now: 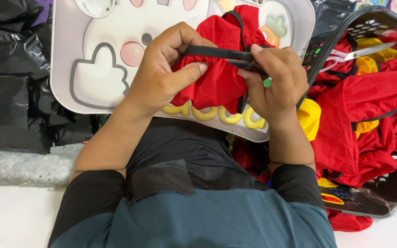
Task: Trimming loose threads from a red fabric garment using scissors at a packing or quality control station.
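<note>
Both hands work a red garment [217,82] w/ black strap [217,53] over a white lap tray [93,69].

L hand [164,69]: grip closed on the red cloth, thumb pressing its folded edge, fingers over the strap. R hand [276,76]: grip pinched tight on the strap's other end plus a small dark tool [246,62]; can't tell what kind. Garment held just above tray's near rim. Black basket [368,27] at right holds more red & yellow clothes [368,110].
</note>
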